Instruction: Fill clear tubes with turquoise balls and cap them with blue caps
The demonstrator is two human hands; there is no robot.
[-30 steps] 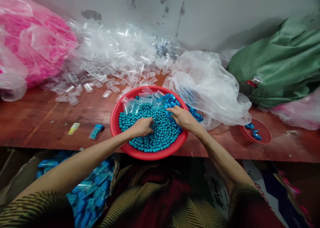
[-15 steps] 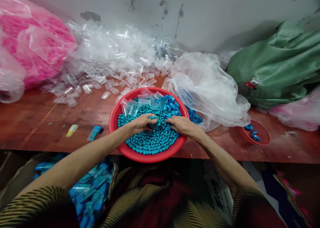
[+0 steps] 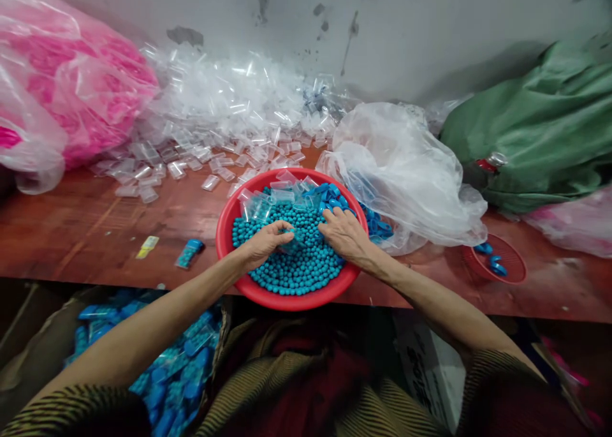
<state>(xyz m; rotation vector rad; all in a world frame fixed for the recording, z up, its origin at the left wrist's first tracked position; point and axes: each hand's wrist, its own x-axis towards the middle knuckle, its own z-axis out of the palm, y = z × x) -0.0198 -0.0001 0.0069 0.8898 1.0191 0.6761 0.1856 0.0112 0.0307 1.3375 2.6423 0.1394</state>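
A red basin point(image 3: 224, 233) holds a layer of small round blue beads point(image 3: 296, 277), with clear plastic containers point(image 3: 261, 204) at its upper left and blue caps point(image 3: 332, 196) at its upper right. My left hand point(image 3: 268, 242) is closed over the beads, pinching a small clear container point(image 3: 295, 240) that seems to have beads in it. At the basin's right side, my right hand point(image 3: 347, 233) reaches over the edge of the blue caps with its fingers bent. Its fingertips are partly hidden, so I cannot make out what they grip.
Clear containers point(image 3: 224, 92) are heaped along the wall. A white plastic bag point(image 3: 396, 169) lies right of the basin, near a small red basket point(image 3: 514, 261) with blue pieces. One filled container point(image 3: 189, 253) lies on the table's left. Below, a box point(image 3: 48, 335) holds filled blue-capped ones.
My right hand has moved up a little onto the blue caps, its fingers bent over them. My left hand stays over the beads with the clear container. The whole view has shifted slightly.
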